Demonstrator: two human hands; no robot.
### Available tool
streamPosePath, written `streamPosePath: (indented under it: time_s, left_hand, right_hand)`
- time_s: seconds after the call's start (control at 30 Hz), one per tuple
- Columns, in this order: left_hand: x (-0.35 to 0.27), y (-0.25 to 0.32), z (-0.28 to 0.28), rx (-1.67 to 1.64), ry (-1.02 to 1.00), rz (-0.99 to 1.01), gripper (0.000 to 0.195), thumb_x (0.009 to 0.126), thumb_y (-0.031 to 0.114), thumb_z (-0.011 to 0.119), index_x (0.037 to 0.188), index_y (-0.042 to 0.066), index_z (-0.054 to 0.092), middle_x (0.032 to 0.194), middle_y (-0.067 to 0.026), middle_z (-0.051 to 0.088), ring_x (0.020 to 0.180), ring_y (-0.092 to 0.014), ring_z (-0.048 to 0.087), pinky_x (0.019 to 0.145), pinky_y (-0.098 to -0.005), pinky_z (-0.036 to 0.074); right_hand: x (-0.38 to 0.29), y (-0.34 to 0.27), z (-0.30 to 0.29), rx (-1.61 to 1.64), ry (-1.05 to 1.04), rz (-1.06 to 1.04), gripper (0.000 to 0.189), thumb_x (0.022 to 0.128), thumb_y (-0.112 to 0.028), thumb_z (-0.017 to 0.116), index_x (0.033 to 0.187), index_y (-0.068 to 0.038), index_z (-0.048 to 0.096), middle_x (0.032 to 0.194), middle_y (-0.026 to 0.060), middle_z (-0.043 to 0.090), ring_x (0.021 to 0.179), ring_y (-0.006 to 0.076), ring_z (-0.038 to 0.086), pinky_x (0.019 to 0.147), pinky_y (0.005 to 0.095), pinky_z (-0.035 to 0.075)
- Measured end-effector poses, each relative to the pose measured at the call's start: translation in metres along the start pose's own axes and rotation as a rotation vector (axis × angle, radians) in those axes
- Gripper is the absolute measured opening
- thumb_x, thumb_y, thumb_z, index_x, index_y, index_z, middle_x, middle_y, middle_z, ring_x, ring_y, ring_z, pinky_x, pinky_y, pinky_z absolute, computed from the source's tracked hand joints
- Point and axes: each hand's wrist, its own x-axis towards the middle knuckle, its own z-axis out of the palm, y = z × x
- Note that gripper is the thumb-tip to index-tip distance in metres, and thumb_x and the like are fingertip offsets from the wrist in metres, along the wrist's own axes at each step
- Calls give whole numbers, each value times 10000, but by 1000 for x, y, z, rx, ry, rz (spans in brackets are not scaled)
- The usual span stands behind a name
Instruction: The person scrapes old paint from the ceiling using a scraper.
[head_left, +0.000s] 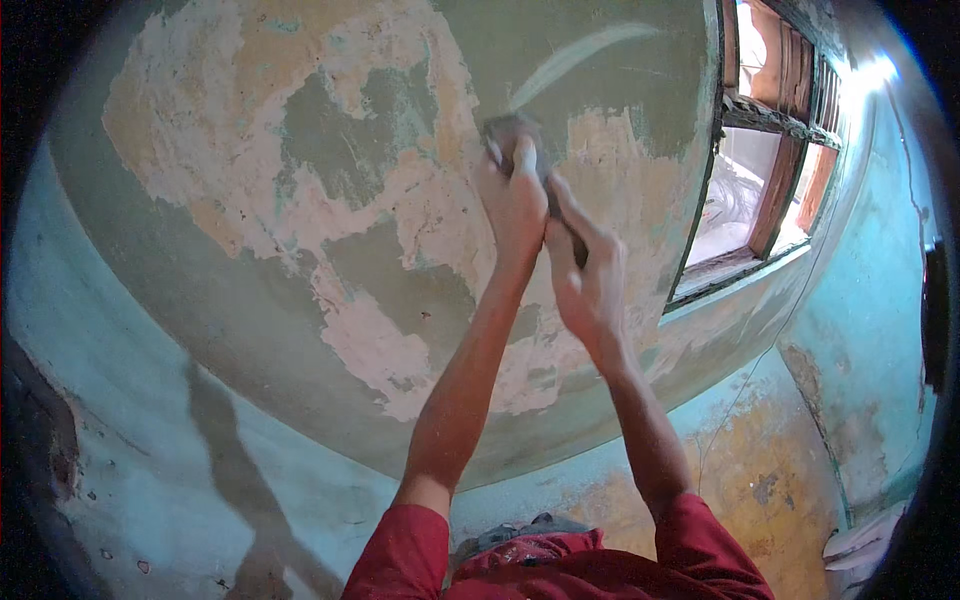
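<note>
Before me is a wall (405, 270) with worn olive-green paint and large pale, scraped patches. My left hand (516, 184) grips the upper end of a dark hand tool (517, 124), blurred, its head against the wall; I cannot tell its exact kind. Just below and to the right, my right hand (589, 262) is closed around the tool's dark lower part. Above the tool head, a pale curved scuff mark (577, 56) crosses the green paint.
To the right is a wooden-framed window (776, 184) with bars and a rough sill. Past it, a turquoise wall (862, 262) carries a thin cable and a bright lamp (874, 75). Lower down, the wall shows yellow, peeling patches (772, 465). Pale cloth-like material (862, 544) lies at lower right.
</note>
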Motion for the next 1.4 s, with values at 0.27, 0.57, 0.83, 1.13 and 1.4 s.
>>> streamPosePath:
  time_s: [0.27,0.57,0.83,1.13,1.4]
  left_hand:
    - [4,-1,12,-49,87,-66,204,941,126,549,789,-4,511,772,-11,521,707,-114,442,620,-316,384]
    - [2,11,19,-62,64,-88,100,942,106,553,929,6,549,900,-42,574,800,-141,503,702,-327,416]
    - [-3,12,17,10,95,-233,177,912,89,543,758,9,510,727,1,508,672,-106,439,578,-315,365]
    - [-25,-31,-8,-21,81,-210,134,931,114,568,866,-3,567,789,-21,557,694,-122,510,620,-310,429]
    - [-43,-43,-18,-1,99,-182,154,941,153,604,959,1,594,852,-39,606,679,-136,560,585,-315,457]
  right_hand:
    - [8,-6,-11,-48,-57,120,443,920,-98,531,1329,71,541,1031,322,658,830,209,685,778,311,508]
    - [20,2,-10,-43,15,-52,425,921,-76,527,1324,53,557,976,334,645,733,204,643,731,334,508]
    - [12,-8,-18,-55,-76,185,436,914,-87,537,1325,56,555,1020,319,653,855,225,697,787,319,509]
    - [-19,13,-14,25,-105,201,458,929,-99,533,1371,22,538,1111,219,695,946,126,604,885,271,472]
    - [-39,30,-9,82,-52,114,445,937,-66,526,1374,19,537,1280,231,636,1162,182,603,980,300,451]
